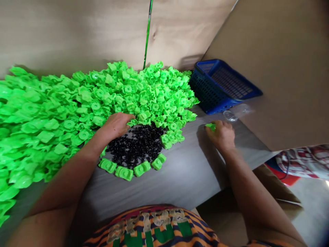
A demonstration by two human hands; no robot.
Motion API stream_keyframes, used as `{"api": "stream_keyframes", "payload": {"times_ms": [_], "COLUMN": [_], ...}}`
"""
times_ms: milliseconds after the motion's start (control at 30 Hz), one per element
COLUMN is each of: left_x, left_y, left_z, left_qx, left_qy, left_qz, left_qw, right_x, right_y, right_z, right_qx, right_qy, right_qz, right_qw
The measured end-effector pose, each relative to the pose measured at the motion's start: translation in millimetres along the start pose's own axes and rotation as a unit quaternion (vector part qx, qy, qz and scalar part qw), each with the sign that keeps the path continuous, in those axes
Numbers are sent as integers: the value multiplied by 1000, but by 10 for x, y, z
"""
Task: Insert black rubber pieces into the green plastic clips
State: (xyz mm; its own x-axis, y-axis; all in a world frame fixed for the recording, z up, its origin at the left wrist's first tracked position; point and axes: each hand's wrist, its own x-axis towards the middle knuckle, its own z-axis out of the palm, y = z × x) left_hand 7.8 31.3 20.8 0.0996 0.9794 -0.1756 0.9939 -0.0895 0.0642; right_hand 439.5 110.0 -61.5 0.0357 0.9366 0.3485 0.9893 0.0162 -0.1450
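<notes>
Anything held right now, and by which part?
Right hand: small bright-green plastic piece, apparently by the end hidden under the fingers. Left hand: at the green pile; hold can't be told.

No writing can be read, the print [160,219] on the striped shirt [200,233] included.

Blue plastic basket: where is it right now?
In the head view, the blue plastic basket stands right of the bright green plastic pile, beyond the right hand.
</notes>
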Motion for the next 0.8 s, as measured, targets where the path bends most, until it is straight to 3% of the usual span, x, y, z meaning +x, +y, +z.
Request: {"api": "stream_keyframes", "payload": {"times_ms": [67, 133, 233, 333, 467, 533, 600, 700, 800], "left_x": [14, 32, 53, 57, 60, 70, 80, 88, 89], "left_y": [-27, -73, -145, -190, -246, -285, -317, -340, -338], "left_z": [23, 42, 41, -11, -114, -148, -162, -159, -144], "left_qx": [-19, -66, -223, -421, -582, -623, -643, -643, -641], "left_qy": [17, 55, 119, 138, 185, 213, 226, 227, 221], "left_qz": [-3, 7, 42, 45, 19, 4, -15, -29, -28], "left_qw": [1000, 996, 967, 895, 792, 753, 732, 731, 734], "right_x": [-33, -65, -132, -215, -264, -246, -210, -163, -154], "right_y": [-43, -211, -676, -1333, -2250, -2618, -2888, -3110, -3183], "right_z": [-27, -105, -256, -361, -415, -435, -452, -454, -437], "right_qx": [-22, -7, 97, 184, 125, 63, 3, -52, -67], "right_qy": [-6, 34, 77, -15, -152, -192, -210, -244, -265], "right_qz": [10, -16, -166, -358, -507, -528, -522, -515, -519], "right_qw": [1000, 999, 978, 915, 839, 825, 827, 820, 810]}}
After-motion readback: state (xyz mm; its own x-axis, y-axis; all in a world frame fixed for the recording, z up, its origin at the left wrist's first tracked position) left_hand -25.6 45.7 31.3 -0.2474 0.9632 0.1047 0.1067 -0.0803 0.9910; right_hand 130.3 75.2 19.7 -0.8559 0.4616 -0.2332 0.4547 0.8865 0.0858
